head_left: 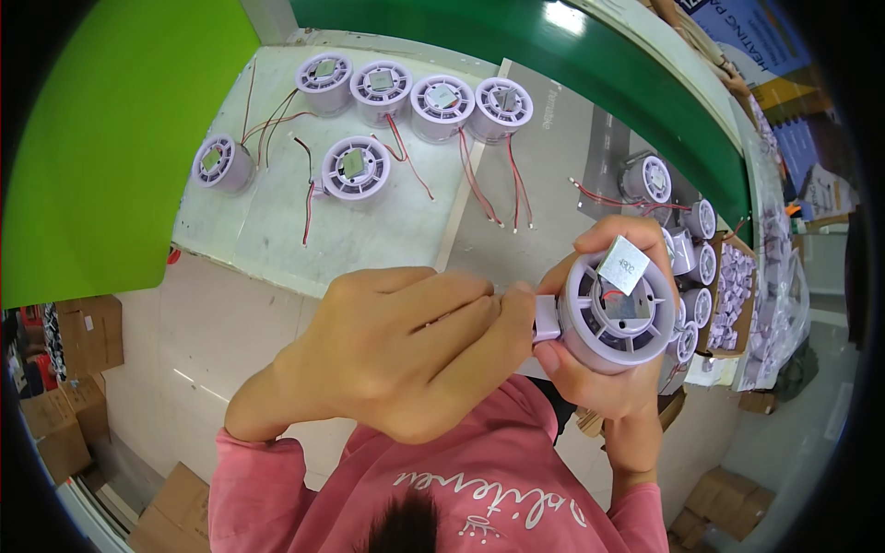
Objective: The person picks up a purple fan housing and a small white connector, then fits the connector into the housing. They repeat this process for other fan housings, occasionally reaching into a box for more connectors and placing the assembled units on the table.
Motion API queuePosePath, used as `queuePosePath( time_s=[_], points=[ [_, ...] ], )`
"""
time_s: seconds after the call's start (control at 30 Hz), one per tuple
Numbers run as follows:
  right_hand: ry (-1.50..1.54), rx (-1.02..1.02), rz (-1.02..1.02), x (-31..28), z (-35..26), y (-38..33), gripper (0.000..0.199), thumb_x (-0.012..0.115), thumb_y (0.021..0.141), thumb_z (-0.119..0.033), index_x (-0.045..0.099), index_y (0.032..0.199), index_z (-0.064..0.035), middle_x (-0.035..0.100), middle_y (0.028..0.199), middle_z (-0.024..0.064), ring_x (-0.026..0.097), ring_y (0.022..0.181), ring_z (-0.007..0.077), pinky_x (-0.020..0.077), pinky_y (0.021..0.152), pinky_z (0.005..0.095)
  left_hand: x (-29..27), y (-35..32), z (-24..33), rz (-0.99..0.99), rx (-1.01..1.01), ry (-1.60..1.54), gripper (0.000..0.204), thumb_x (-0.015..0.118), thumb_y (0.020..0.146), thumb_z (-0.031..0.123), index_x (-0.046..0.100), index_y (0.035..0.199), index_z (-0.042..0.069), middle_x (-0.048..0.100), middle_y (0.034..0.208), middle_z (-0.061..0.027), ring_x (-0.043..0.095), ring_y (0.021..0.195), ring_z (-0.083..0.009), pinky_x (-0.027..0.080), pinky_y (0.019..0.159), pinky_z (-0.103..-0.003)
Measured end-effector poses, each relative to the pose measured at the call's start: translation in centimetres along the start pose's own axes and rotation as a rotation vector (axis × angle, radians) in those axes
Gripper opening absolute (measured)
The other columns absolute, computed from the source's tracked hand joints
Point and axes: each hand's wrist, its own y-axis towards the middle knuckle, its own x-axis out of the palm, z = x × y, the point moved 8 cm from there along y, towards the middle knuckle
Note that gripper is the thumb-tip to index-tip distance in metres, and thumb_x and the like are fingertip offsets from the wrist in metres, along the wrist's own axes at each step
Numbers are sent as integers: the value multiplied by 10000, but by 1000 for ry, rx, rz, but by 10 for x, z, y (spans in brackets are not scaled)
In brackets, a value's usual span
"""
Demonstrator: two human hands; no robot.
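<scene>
While a round lilac fan unit (619, 323) is gripped by the right hand (599, 387), its side tab (548, 316) is pinched by the left hand (415, 341); fitting is apparently under way, steady alignment probably being needed next. Beyond both, similar units (357, 168) are spread across the tabletop (263, 219).

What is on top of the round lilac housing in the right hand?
A silver square plate partly covers the top of the housing in the right hand. Beside the plate, a grey surface and a red wire show. What lies directly beneath the plate cannot be seen.
</scene>
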Motion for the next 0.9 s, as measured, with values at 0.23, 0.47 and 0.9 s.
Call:
queuePosePath(
  time_s=[0.23, 0.47, 0.9],
  points=[
    [-601, -196, 86, 10, -39, 11, 553, 725, 575, -35, 504, 1081, -27, 645, 876, 64, 648, 772, 124, 497, 747, 238, -26, -10, -36, -112, -226, 25, 522, 815, 645, 305, 679, 1045, -1, 726, 940, -148, 714, 898, -298, 544, 815, -414],
    [-909, -94, -308, 111, 69, 25, 587, 688, 603, 45, 525, 1164, -2, 588, 843, 225, 595, 664, 398, 502, 593, 468, -107, -79, -49, 429, -634, 233, 191, 600, 907, 88, 660, 993, -72, 711, 815, -192, 695, 787, -260, 519, 801, -342],
    [126, 189, -209, 36, 28, 45, 799, 969, 543, -174, 466, 1153, -64, 622, 1017, 12, 599, 963, 99, 489, 841, 274, -12, -77, -40, 59, -775, -381, 361, 857, 701, 119, 701, 1006, 5, 715, 883, -71, 659, 655, -125, 522, 537, -231]
  ],
)
